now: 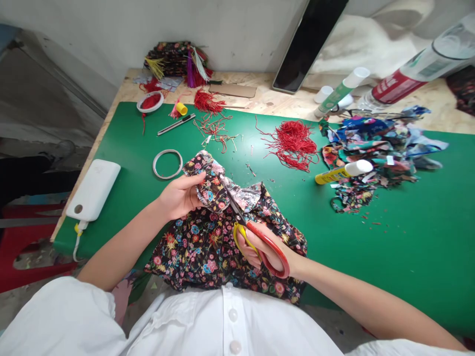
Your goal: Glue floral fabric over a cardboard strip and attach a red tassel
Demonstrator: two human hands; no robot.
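From the head camera we see the left hand (181, 195) pinching the folded edge of a floral cloth (208, 242) that lies on the green mat (389, 237) at the near table edge. The right hand (269, 252) grips red scissors (256, 232), blades in the cloth. A metal ring (167, 163), red threads (293, 143) and a glue stick (343, 171) lie beyond.

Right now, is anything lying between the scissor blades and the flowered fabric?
Nothing visible: the scissors in the right hand already meet the flowered fabric, whose edge the left hand holds up.
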